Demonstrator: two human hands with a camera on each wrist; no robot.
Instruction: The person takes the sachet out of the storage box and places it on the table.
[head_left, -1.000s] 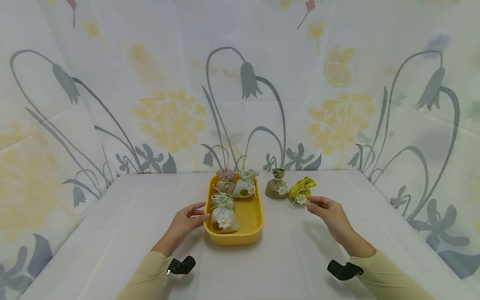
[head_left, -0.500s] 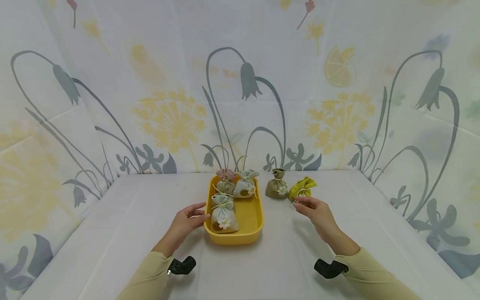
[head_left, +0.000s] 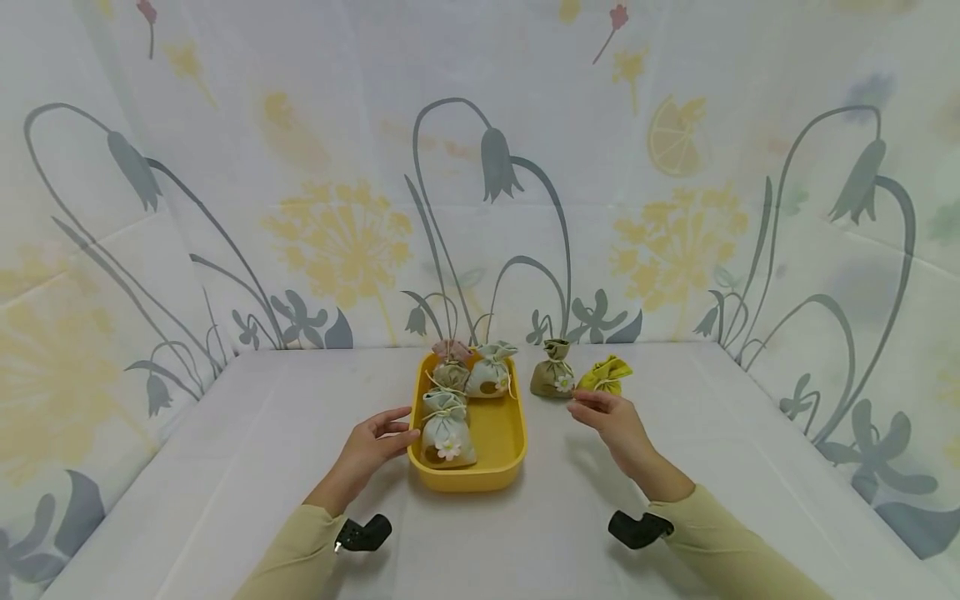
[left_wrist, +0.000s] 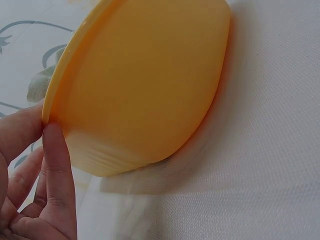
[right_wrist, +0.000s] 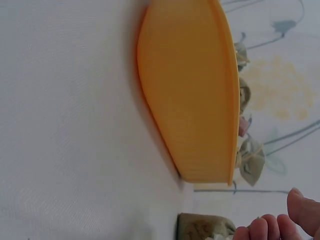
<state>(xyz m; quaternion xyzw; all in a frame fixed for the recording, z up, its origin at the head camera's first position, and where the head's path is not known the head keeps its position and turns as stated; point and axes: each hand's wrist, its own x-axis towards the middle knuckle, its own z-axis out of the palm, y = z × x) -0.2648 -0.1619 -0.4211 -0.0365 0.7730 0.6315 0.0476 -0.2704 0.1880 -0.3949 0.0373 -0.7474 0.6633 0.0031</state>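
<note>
Our left hand (head_left: pixel 369 443) pinches the left rim of the yellow tray (head_left: pixel 468 481); our right hand (head_left: pixel 617 427), parted and gripping nothing, hangs beside the brown pouch (head_left: pixel 551 382) near the tabletop's (head_left: pixel 720 408) far edge. We judge this the reach; its neck needs pinching.

The left sleeve (head_left: pixel 296 546) is showing a plain, pale yellowish beige, and the right sleeve (head_left: pixel 731 542) is matching it shade for shade, both creasing softly and ending at the wrists! Past the cuffs, the left hand (head_left: pixel 372 442) and the right hand (head_left: pixel 613 423) are going bare. A black wrist unit (head_left: pixel 364 532) is jutting from the left cuff, elbow-bent, blunt-ended, a tiny bright fitting showing underneath; a black twin (head_left: pixel 637 529) is adorning the right!
</note>
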